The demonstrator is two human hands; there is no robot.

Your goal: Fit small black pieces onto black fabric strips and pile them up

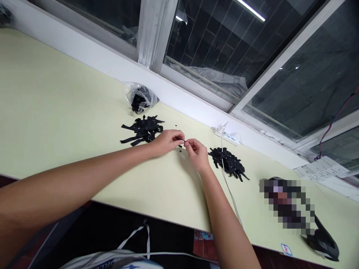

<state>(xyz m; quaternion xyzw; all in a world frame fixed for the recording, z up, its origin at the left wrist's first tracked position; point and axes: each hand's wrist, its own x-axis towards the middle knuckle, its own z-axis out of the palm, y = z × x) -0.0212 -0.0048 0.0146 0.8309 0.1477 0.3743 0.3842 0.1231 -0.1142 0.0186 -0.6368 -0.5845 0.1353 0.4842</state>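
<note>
Left hand point(171, 140) and right hand point(196, 151) both pinch one black strip point(180, 139) between them, above the table point(157, 183); from it, a strip pile point(146, 129) lies toward ten o'clock, a second pile point(228, 162) toward four.

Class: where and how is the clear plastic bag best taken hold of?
Probably pinch the bag by its loose plastic at the left, coming from that side: this film flares beyond the dark contents, while the white ledge stands close behind.

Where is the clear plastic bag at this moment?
In the head view, the bag sits left of centre beside the white ledge, just beyond the left pile of black strips.
</note>
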